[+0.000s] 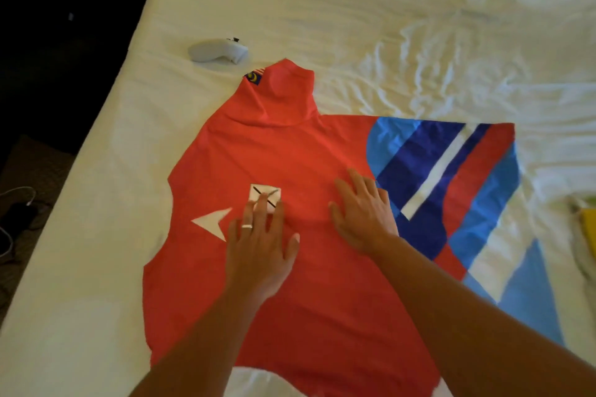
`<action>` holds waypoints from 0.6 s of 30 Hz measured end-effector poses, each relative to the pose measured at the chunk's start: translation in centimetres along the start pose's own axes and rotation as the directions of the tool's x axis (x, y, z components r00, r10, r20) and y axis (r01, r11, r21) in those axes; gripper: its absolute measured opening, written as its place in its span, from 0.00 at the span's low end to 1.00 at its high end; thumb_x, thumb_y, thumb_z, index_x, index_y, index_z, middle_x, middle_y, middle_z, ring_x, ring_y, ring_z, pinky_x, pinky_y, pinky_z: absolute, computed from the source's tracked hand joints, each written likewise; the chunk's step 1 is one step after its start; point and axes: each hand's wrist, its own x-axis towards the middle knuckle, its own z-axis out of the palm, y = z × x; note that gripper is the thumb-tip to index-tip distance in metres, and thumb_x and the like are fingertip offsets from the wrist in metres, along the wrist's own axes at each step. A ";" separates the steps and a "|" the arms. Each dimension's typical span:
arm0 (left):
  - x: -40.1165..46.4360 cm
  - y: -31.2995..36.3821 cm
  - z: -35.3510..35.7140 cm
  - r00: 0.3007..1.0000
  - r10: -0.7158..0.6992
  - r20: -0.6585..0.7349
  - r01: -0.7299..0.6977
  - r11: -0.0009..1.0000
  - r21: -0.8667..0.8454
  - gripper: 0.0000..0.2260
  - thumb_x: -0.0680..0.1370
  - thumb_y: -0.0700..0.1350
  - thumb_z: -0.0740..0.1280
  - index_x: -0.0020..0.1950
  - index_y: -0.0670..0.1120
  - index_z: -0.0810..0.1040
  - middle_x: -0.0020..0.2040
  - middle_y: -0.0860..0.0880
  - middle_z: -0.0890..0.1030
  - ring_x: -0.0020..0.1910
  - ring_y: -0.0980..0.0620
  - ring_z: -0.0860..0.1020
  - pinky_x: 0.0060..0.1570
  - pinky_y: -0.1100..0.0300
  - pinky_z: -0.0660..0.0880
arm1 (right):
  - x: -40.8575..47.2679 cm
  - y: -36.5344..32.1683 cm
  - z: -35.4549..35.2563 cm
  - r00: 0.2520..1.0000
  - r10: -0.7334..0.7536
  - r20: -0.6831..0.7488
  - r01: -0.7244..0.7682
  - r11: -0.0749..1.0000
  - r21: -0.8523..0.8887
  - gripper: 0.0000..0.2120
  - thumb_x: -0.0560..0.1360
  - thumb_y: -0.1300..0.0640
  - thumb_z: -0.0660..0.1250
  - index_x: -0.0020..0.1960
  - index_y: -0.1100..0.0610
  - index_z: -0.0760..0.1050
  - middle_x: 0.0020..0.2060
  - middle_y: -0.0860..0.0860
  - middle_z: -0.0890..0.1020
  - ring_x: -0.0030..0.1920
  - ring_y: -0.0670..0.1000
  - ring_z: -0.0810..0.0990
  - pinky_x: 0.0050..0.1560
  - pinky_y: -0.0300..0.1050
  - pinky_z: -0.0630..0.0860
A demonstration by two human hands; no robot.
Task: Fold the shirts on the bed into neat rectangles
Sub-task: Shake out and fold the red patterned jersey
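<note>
We're smoothing the red shirt [290,151] with left hand [261,245] and right hand [362,216], fingers [354,180] spread flat; next, we'd fold a sleeve inward.

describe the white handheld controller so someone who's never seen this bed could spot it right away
Start from the white bed sheet and find the red shirt spread flat under the left hand and right hand. Follow the shirt to its far sleeve with the flag patch; just beyond it, toward the bed's left edge, lies the controller. It is the only hard, curved object there.
</note>
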 end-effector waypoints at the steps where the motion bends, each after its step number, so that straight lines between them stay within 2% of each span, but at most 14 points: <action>1: -1.8 1.4 0.6 0.999 0.032 0.007 -0.032 0.999 -0.017 0.30 0.78 0.62 0.58 0.76 0.48 0.71 0.77 0.42 0.68 0.73 0.37 0.69 0.67 0.39 0.68 | -2.0 0.8 0.5 1.000 0.002 0.008 -0.002 1.000 0.005 0.23 0.81 0.46 0.59 0.74 0.52 0.67 0.79 0.55 0.60 0.76 0.58 0.61 0.70 0.58 0.62; 4: -7.7 6.0 2.7 0.996 0.085 0.003 -0.084 0.993 -0.083 0.29 0.79 0.61 0.58 0.77 0.47 0.71 0.78 0.42 0.67 0.74 0.38 0.68 0.69 0.40 0.67 | -9.2 4.0 3.1 1.000 0.027 0.016 -0.027 1.000 0.012 0.26 0.80 0.42 0.56 0.73 0.54 0.70 0.77 0.57 0.65 0.74 0.61 0.67 0.64 0.61 0.70; 6: -11.8 9.1 4.2 0.992 0.120 0.030 -0.117 0.988 -0.099 0.30 0.80 0.61 0.58 0.77 0.46 0.70 0.79 0.41 0.66 0.75 0.38 0.68 0.68 0.39 0.67 | -14.5 6.8 5.0 0.998 0.064 0.003 -0.064 0.998 0.017 0.27 0.80 0.41 0.54 0.73 0.53 0.70 0.78 0.57 0.64 0.74 0.61 0.67 0.63 0.61 0.71; 10: -17.6 12.1 7.2 0.985 0.109 0.131 -0.108 0.994 -0.014 0.34 0.80 0.63 0.55 0.81 0.44 0.63 0.81 0.40 0.60 0.77 0.37 0.63 0.70 0.35 0.64 | -24.2 14.1 7.0 0.985 0.170 0.000 -0.170 0.985 -0.024 0.31 0.81 0.38 0.51 0.80 0.49 0.59 0.81 0.55 0.54 0.78 0.60 0.59 0.69 0.60 0.61; 14: -19.0 13.1 7.2 0.987 0.047 0.151 -0.055 0.997 0.049 0.37 0.79 0.65 0.54 0.82 0.44 0.59 0.82 0.39 0.57 0.79 0.38 0.59 0.72 0.37 0.60 | -31.7 22.6 6.6 0.883 0.453 0.123 -0.439 0.890 -0.124 0.34 0.78 0.32 0.35 0.81 0.41 0.41 0.82 0.50 0.40 0.81 0.55 0.43 0.75 0.62 0.55; 16: -19.7 13.5 6.5 0.986 0.064 0.152 -0.072 0.996 0.049 0.37 0.79 0.65 0.54 0.82 0.45 0.60 0.81 0.39 0.58 0.78 0.36 0.60 0.70 0.38 0.63 | -34.1 24.9 5.6 0.860 0.489 0.146 -0.471 0.870 -0.142 0.32 0.80 0.34 0.38 0.82 0.43 0.42 0.81 0.50 0.39 0.81 0.56 0.42 0.76 0.62 0.54; 18: -20.7 13.4 5.7 0.986 0.080 0.149 -0.089 0.994 0.057 0.36 0.78 0.64 0.56 0.80 0.45 0.64 0.78 0.38 0.63 0.73 0.35 0.65 0.65 0.38 0.67 | -35.0 25.2 4.6 0.890 0.438 0.125 -0.417 0.894 -0.163 0.31 0.82 0.40 0.49 0.81 0.49 0.50 0.82 0.54 0.46 0.80 0.59 0.49 0.72 0.64 0.58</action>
